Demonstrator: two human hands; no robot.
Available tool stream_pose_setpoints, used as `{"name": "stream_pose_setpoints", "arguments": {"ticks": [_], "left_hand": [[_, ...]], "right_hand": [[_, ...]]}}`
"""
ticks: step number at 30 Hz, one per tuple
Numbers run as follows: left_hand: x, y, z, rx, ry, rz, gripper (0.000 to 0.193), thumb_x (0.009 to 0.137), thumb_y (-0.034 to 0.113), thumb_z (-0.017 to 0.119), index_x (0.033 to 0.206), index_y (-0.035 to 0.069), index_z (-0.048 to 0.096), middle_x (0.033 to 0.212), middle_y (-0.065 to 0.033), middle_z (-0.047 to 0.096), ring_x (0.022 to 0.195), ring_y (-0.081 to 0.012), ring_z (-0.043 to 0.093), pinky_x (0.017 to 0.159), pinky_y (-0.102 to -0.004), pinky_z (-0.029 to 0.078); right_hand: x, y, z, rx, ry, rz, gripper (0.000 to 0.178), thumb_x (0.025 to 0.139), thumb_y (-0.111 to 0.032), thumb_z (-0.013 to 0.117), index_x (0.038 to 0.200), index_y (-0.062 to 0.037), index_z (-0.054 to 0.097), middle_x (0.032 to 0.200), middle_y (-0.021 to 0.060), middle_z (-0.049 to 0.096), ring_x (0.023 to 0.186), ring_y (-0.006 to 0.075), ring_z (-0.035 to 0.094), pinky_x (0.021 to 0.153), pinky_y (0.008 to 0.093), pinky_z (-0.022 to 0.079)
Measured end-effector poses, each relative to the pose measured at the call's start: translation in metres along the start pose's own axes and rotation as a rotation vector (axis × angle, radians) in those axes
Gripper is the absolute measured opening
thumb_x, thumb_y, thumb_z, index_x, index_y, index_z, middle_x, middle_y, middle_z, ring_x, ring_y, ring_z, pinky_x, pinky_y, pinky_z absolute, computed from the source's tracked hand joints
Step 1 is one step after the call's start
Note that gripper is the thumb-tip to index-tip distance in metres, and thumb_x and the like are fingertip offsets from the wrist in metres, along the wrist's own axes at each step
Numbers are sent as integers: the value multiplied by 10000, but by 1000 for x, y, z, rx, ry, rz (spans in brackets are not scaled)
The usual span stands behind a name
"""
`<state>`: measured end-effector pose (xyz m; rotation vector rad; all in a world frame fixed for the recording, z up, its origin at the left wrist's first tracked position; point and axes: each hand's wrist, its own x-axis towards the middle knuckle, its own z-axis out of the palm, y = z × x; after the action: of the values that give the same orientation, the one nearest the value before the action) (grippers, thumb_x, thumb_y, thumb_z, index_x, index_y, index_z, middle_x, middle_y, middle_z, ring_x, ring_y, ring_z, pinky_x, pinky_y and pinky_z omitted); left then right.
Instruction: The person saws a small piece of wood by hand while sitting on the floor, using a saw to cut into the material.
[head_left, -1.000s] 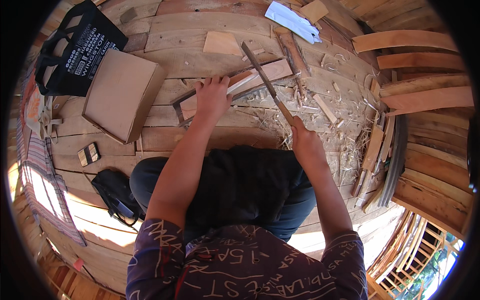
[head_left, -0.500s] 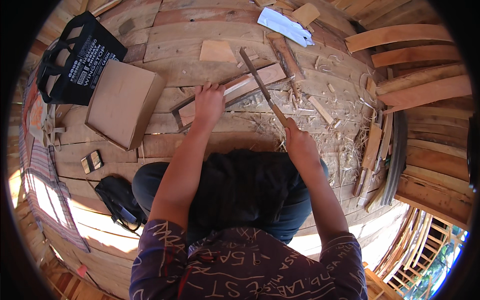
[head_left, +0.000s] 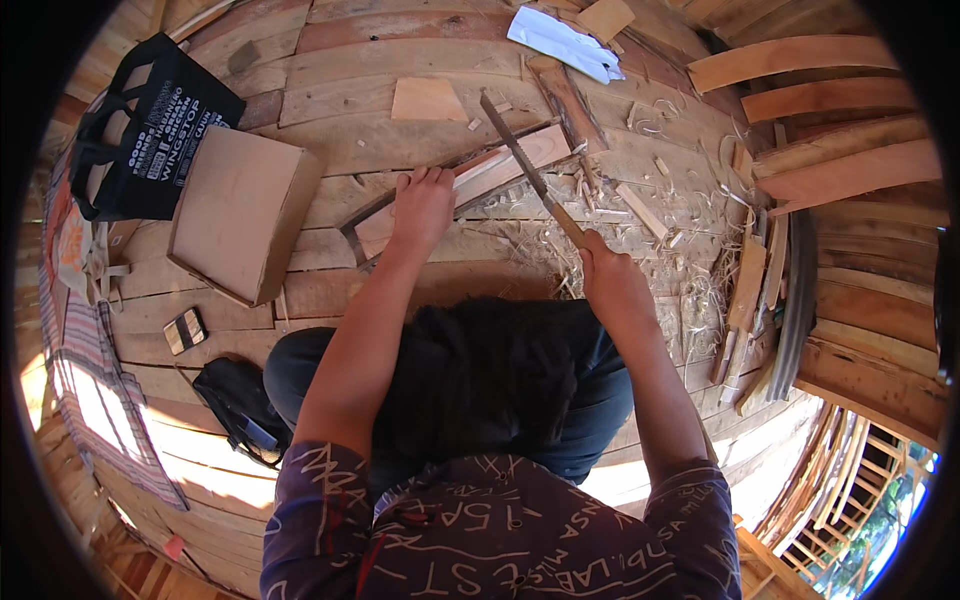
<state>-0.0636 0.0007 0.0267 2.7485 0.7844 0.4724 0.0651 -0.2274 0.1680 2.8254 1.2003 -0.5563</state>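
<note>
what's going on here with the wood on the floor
A person sits on a plank floor working a long wooden strip. The left hand presses down on the strip to hold it flat. The right hand grips the wooden handle of a saw, whose blade lies across the strip near its far end. Shavings and offcuts litter the floor on the right. A cardboard box and a black bag lie to the left.

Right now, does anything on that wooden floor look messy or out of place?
Yes: pale wood shavings and chips lie scattered over the plank floor beside the right hand, which holds a saw. The left hand presses on a wooden strip. Nothing looks broken.
</note>
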Motion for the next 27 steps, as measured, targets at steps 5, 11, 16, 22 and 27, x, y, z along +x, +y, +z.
{"name": "stream_pose_setpoints", "arguments": {"ticks": [5, 11, 16, 22, 27], "left_hand": [[1, -1, -2, -10, -8, 9, 146, 806, 153, 700, 900, 77, 619, 904, -62, 653, 968, -255, 568, 841, -393, 388], [11, 9, -30, -44, 79, 13, 146, 802, 141, 698, 904, 74, 619, 885, -68, 640, 953, -263, 566, 836, -388, 395], [4, -2, 6, 3, 51, 8, 151, 803, 132, 694, 920, 79, 615, 888, -64, 641, 960, -258, 564, 832, -379, 391], [5, 6, -15, -38, -6, 32, 142, 809, 135, 693, 908, 84, 605, 904, -63, 655, 981, -259, 559, 842, -382, 385], [12, 16, -25, -50, -3, 22, 175, 812, 162, 703, 941, 80, 617, 898, -66, 675, 968, -253, 556, 834, -398, 372]], "right_hand": [[4, -4, -4, -15, 12, -4, 196, 996, -240, 487, 1130, -97, 491, 734, 259, 662, 728, 466, 667, 631, 564, 551], [-5, -7, -23, 40, 61, -4, 200, 996, -235, 489, 1138, -95, 488, 734, 259, 660, 732, 468, 666, 632, 560, 548], [12, 3, 2, 13, 7, -33, 218, 995, -243, 492, 1158, -98, 491, 733, 260, 659, 725, 470, 663, 624, 560, 545], [-2, -2, -13, -15, 26, 3, 208, 1000, -243, 487, 1156, -106, 494, 732, 245, 664, 719, 464, 665, 615, 562, 541], [-1, 9, -12, -38, 17, -5, 191, 999, -235, 490, 1139, -105, 491, 707, 232, 664, 705, 473, 661, 597, 553, 544]]}}
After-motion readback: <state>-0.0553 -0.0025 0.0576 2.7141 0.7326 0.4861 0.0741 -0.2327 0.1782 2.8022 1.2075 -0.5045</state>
